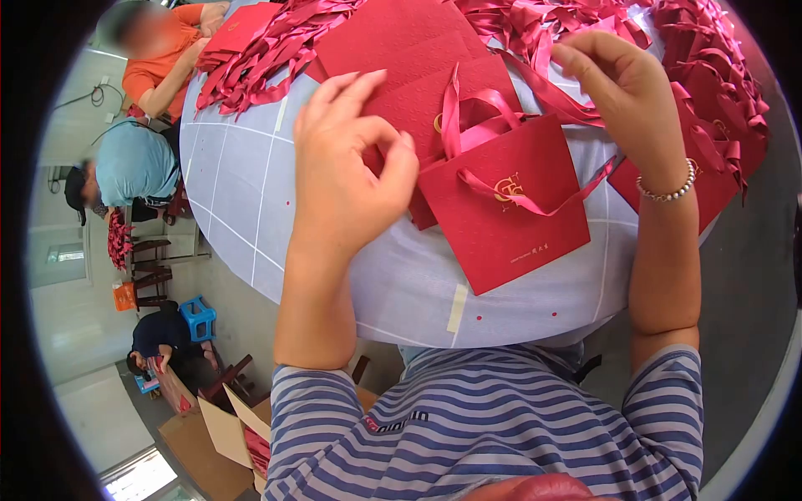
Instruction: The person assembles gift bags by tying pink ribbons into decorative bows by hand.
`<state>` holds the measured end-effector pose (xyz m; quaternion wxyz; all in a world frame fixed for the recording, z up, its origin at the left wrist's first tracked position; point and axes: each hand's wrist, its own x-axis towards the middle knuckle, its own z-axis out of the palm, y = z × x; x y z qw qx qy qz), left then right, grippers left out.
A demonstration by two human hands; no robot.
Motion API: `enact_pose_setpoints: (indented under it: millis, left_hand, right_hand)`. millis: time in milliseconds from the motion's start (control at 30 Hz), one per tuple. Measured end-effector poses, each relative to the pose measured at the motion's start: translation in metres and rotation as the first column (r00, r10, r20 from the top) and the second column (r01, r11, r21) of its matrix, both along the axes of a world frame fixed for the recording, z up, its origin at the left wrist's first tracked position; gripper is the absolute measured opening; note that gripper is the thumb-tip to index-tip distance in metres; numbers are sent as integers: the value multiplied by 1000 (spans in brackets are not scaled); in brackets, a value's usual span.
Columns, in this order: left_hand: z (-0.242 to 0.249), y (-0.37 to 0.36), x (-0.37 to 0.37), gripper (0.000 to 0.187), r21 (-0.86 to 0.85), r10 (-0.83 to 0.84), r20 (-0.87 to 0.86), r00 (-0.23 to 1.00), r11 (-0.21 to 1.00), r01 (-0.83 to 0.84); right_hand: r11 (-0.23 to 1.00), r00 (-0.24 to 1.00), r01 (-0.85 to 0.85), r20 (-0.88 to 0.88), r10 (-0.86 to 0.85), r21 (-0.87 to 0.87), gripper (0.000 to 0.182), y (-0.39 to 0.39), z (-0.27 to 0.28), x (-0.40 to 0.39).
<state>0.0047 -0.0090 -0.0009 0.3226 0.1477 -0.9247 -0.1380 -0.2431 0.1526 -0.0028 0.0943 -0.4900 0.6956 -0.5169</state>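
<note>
A red paper bag with gold print (506, 204) lies on the table, its pink ribbon handles looped over its front and top. Left of it hovers my left hand (347, 167), thumb and index tip pinched together, other fingers raised; nothing shows in the pinch. Above the bag's right side is my right hand (622, 92), with a beaded bracelet at the wrist. Its thumb and finger are pinched beside the pink ribbons (543, 71); whether they hold one is unclear. More red bags (401, 50) lie stacked behind.
Ribboned bags pile up at the table's upper left (288, 50) and right (718, 100). The tablecloth (234, 184) is pale with white lines. A person in orange (154, 79) sits across the table; others are at left. An open carton (225, 430) stands on the floor.
</note>
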Motion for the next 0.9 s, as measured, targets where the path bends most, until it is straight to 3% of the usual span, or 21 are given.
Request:
enact_pose_setpoints:
  millis: [33, 100, 133, 200, 267, 300, 367, 433, 533, 567, 633, 667, 767, 833, 867, 900]
  left_hand:
    - [-1, -1, -1, 13, -44, 76, -37, 996, 996, -78]
    - [0, 6, -8, 7, -111, 66, -113, 991, 991, -79]
    - [1, 14, -12, 8, -63, 7, -138, 990, 998, -16]
    - [-1, 23, -22, 18, -50, -159, -145, 977, 987, 153]
    - [-3, 35, -31, 18, 33, -207, -32, 978, 978, 208]
    - [-3, 39, -32, 20, 20, -193, 91, 977, 981, 192]
    - [-7, 39, -33, 19, 46, -214, 148, 965, 977, 210]
    - [-4, 35, -30, 18, 60, -210, 214, 954, 978, 202]
    - [8, 26, -20, 13, 382, -181, 170, 969, 918, 105]
    - [11, 22, -14, 13, 373, -166, 176, 970, 923, 90]
    - [19, 15, -4, 13, 611, -101, 244, 965, 788, -72]
    - [14, 10, -1, 12, 570, -97, 176, 980, 821, -21]
    - [10, 1, 5, 14, 550, -83, 231, 969, 833, -59]
    - [8, 1, 5, 14, 519, -73, 225, 972, 853, -56]
    - [7, 0, 6, 15, 484, -52, 219, 974, 873, -63]
    - [6, -1, 7, 15, 485, -45, 216, 975, 872, -68]
  right_hand:
    - [1000, 1000, 1, 2, -1, 0, 18, 3, 4, -2]
    - [955, 962, -52, -241, 126, 290, 21, 10, 13, -3]
    - [908, 951, -58, -254, 176, 414, 18, 13, 16, -8]
    - [905, 949, -53, -262, 178, 423, 17, 22, 17, -6]
    - [896, 906, -59, -353, 233, 441, 18, 28, 20, -7]
    - [856, 894, -93, -336, 296, 508, 19, 29, 22, -7]
    - [789, 855, -171, -309, 417, 591, 24, 30, 19, -9]
    - [791, 857, -195, -292, 425, 580, 25, 30, 15, -5]
    - [788, 875, -239, -226, 429, 567, 22, 28, 24, 4]
    - [809, 893, -203, -234, 384, 552, 21, 29, 24, 4]
    - [809, 916, -131, -241, 319, 572, 16, 27, 21, -2]
    - [811, 916, -136, -239, 321, 569, 16, 27, 18, -5]
    - [783, 907, -139, -240, 347, 607, 16, 26, 19, -4]
    - [534, 926, -297, 103, 363, 791, 19, 23, 35, 4]
    - [532, 926, -296, 101, 364, 793, 19, 25, 30, 3]
    - [605, 862, -332, -27, 506, 724, 17, 28, 20, 2]
